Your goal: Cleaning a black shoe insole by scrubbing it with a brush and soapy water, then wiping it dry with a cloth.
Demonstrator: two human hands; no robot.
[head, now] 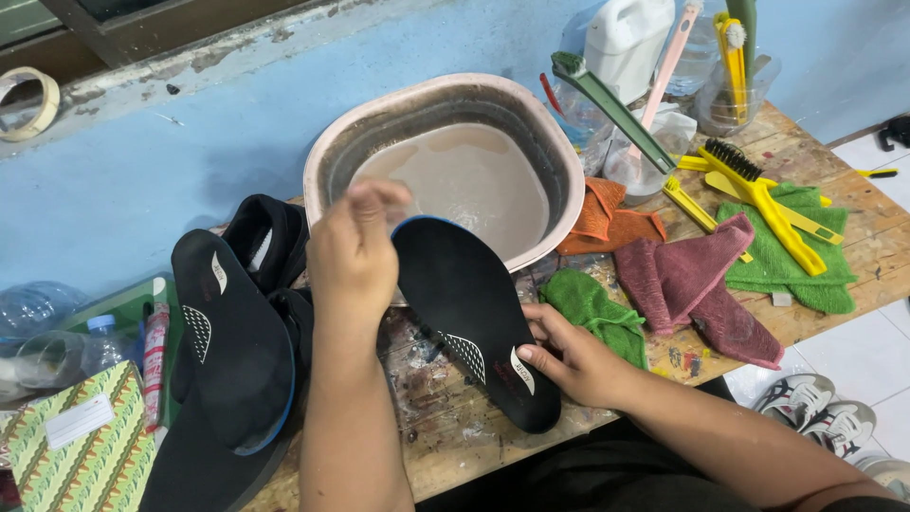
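Note:
A black insole (469,313) with a blue edge and white mesh marks lies on the wooden table (474,446), its toe pointing at the basin. My right hand (569,358) grips its heel end, thumb on top. My left hand (353,251) hovers at the toe end with fingers bunched and blurred; whether it holds anything is unclear. A second black insole (232,346) rests on a pair of black shoes (270,237) to the left.
A pink-rimmed basin (322,161) of murky water stands behind the insole. Orange (607,216), maroon (697,284) and green cloths (592,305), yellow brushes (763,194), a white jug (626,38) and a green-handled brush (616,109) lie right. Plastic bottles (43,337) and a patterned book (81,446) sit left.

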